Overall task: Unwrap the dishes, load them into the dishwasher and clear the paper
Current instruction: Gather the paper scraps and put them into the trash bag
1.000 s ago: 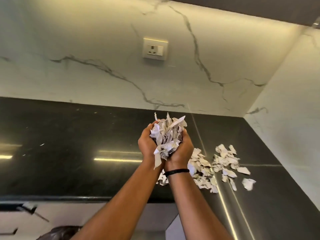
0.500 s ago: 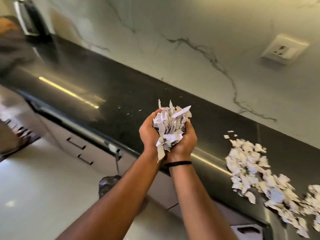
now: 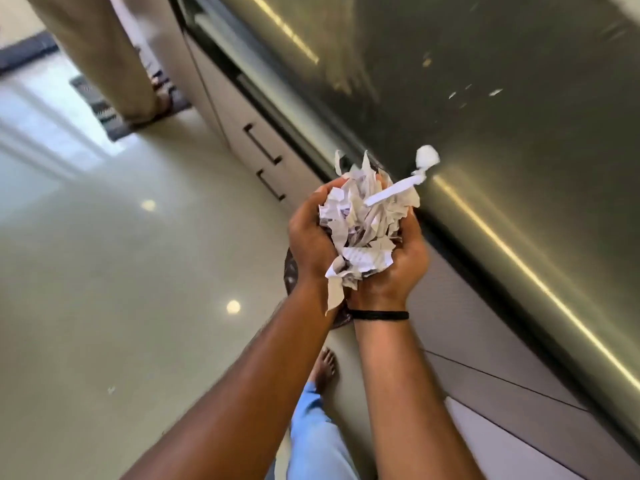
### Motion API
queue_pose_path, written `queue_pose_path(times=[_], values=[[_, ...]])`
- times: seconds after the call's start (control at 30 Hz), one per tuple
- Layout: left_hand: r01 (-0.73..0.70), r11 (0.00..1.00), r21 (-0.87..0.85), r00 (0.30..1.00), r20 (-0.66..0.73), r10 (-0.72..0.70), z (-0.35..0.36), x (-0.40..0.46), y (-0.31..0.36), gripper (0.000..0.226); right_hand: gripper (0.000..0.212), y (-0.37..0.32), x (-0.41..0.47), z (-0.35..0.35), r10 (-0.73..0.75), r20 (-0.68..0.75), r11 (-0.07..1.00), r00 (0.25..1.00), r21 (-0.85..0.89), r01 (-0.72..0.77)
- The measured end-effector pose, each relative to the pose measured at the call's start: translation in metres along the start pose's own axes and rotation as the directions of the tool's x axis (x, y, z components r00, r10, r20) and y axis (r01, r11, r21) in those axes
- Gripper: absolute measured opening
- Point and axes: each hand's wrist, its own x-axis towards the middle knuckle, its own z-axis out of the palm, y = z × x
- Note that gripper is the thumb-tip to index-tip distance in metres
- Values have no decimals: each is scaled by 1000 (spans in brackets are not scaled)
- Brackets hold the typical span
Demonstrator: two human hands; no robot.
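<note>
Between both cupped hands' grip (image 3: 360, 244), paper scraps (image 3: 363, 226)

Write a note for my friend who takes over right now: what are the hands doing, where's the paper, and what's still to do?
Left hand and right hand: cupped together, gripping a heap of torn paper scraps.
Where: held over the floor beside the cabinet drawers, above a dark bag mostly hidden beneath the hands.
Loose: a few small bits lie on the dark countertop.
Done: this handful is gathered.
Left: probably drop it into the bag, then collect the stray bits. No dishes or dishwasher in view.
</note>
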Motion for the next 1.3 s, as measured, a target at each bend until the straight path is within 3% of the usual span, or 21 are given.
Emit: queue_pose_path(times=[0.07, 0.13, 0.2, 0.27, 0.33, 0.47, 0.57, 0.73, 0.83, 0.9, 0.93, 0.97, 1.0, 1.03, 1.07, 1.1, 1.13, 1.2, 1.23, 1.27, 1.3], values=[[5, 996, 89, 1000, -23, -3, -24, 19, -39, 41, 93, 23, 8, -28, 119, 38, 992, 992, 45, -121], [18, 986, 164, 997, -82, -4, -48, 38, -86, 48, 64, 48, 17, -50, 112, 88, 988, 990, 99, -120], [92, 978, 187, 989, -134, -68, -70, 53, -130, 49, 63, 72, 28, -72, 253, 115, 940, 961, 204, -272], [159, 967, 200, 976, -182, -123, -87, 69, -173, 47, 72, 94, 45, -99, 272, 63, 945, 960, 173, -279], [233, 959, 158, 957, -210, -198, -101, 83, -216, 43, 59, 114, 69, -128, 287, 7, 942, 958, 180, -283], [396, 915, 78, 883, -305, -356, -119, 108, -288, 48, 52, 150, 112, -180, 307, -95, 950, 947, 82, -300], [530, 844, -88, 779, -342, -525, -128, 121, -326, 35, 53, 175, 143, -217, 298, -142, 955, 944, 28, -297], [606, 772, -193, 660, -420, -623, -148, 147, -388, 36, 53, 211, 189, -270, 283, -255, 948, 925, -70, -310], [613, 751, -245, 627, -428, -651, -165, 152, -428, 40, 40, 223, 204, -288, 288, -342, 930, 894, -121, -346], [660, 729, -180, 609, -442, -659, -157, 156, -439, 41, 37, 225, 212, -296, 275, -379, 931, 884, -126, -343], [631, 757, -168, 657, -404, -637, -159, 157, -443, 38, 37, 225, 217, -300, 280, -392, 932, 876, -108, -346], [635, 750, -182, 655, -386, -649, -142, 153, -442, 33, 37, 225, 219, -303, 282, -405, 933, 870, -97, -347], [664, 721, -200, 633, -363, -684, -168, 155, -474, 24, 37, 226, 221, -305, 274, -429, 929, 861, -115, -352], [654, 719, -238, 587, -440, -679, -189, 154, -545, 16, 37, 227, 223, -306, 264, -460, 919, 848, -146, -365], [635, 674, -378, 584, -335, -739, -215, 156, -604, 29, 35, 228, 224, -309, 241, -501, 907, 831, -188, -376], [610, 652, -450, 567, -328, -756, -225, 155, -647, 50, 33, 230, 225, -310, 206, -540, 900, 816, -223, -375], [628, 645, -436, 567, -311, -763, -237, 163, -671, 61, 31, 231, 226, -312, 165, -567, 900, 807, -249, -359], [654, 654, -381, 536, -377, -755, -217, 169, -624, 41, 30, 234, 228, -314, 143, -583, 900, 800, -260, -350], [674, 701, -233, 569, -442, -693, -195, 165, -566, 34, 31, 234, 228, -315, 148, -591, 894, 793, -263, -363], [628, 758, -179, 657, -400, -639, -170, 160, -491, 31, 32, 234, 229, -316, 145, -607, 883, 782, -278, -379], [637, 755, -153, 669, -376, -641, -137, 157, -458, 29, 33, 232, 227, -315, 143, -614, 874, 776, -290, -390]])
